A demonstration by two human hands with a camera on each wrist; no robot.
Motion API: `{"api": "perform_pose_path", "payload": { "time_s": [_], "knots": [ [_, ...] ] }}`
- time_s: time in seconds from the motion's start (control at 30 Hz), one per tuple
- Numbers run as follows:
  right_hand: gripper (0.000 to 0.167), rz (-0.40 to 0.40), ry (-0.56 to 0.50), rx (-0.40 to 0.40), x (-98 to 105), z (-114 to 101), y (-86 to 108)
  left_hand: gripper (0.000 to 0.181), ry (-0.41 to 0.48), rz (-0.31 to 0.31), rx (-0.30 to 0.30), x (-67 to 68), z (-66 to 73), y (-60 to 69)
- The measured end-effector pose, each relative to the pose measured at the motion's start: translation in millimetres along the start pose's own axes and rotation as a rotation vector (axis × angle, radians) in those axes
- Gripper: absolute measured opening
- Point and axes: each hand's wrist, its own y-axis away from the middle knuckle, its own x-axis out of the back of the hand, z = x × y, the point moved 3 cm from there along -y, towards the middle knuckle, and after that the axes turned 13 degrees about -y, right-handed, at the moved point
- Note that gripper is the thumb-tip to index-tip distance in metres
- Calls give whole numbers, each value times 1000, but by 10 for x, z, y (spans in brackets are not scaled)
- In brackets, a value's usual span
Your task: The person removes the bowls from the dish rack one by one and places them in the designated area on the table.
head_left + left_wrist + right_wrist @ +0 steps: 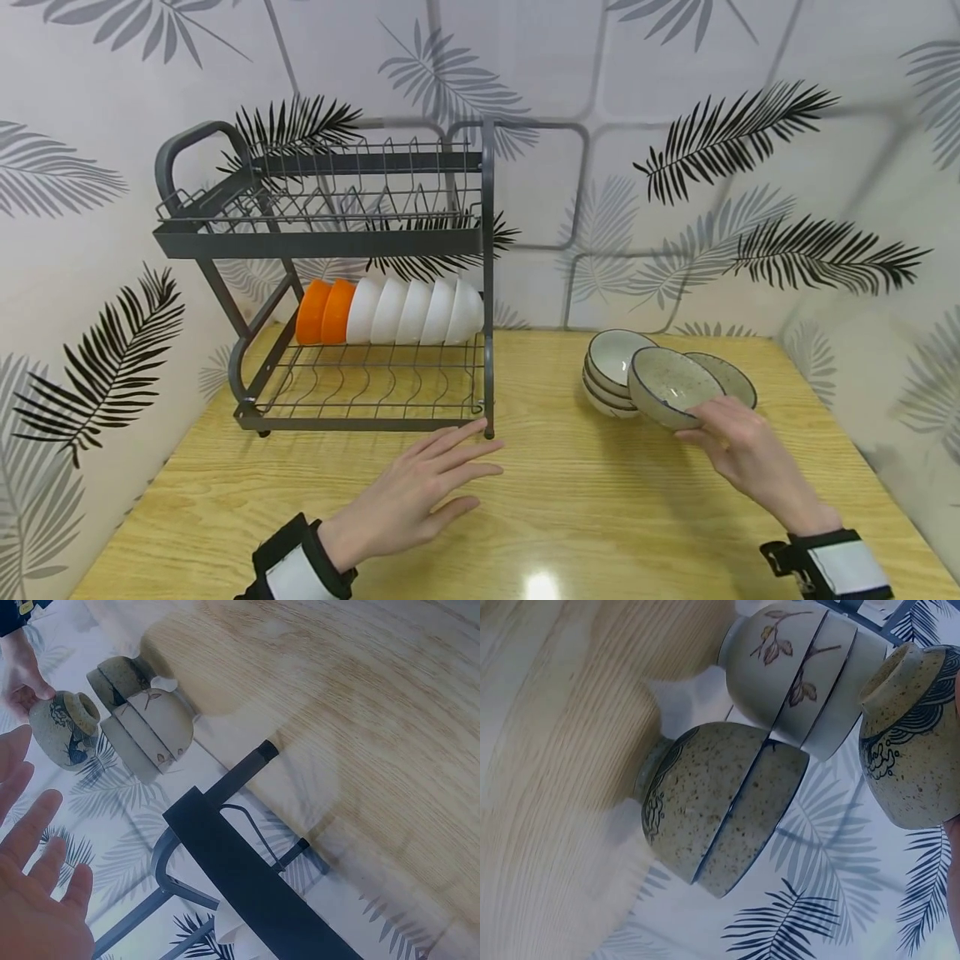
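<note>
My right hand [753,454] pinches the near rim of a speckled bowl [675,387], thumb outside. The bowl is held up off the table, its opening tilted toward me; blue wave markings show on its side in the right wrist view. Behind it to the left stands a stack of pale bowls [611,358] with a painted branch pattern [776,656]. To the right, partly hidden by the held bowl, are nested speckled bowls [733,377]. My left hand [420,496] holds nothing, fingers spread, hovering near the front right foot of the dish rack [322,244].
On the rack's lower tier, white bowls [412,312] and orange bowls [324,312] stand on edge in a row at the back. The wire upper tier [337,200] rises above them. Patterned walls [540,67] border the wooden table [555,500] at the back and sides.
</note>
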Motion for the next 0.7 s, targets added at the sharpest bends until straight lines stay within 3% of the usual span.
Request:
{"api": "perform_pose_path", "payload": {
  "time_s": [0.4,0.7],
  "knots": [
    [53,-9,80,-98,112,134,79,43,16,-1,35,-4,-59,22],
    [54,67,125,-91,124,230,161,40,49,-9,71,-23,-103,59]
  ]
}}
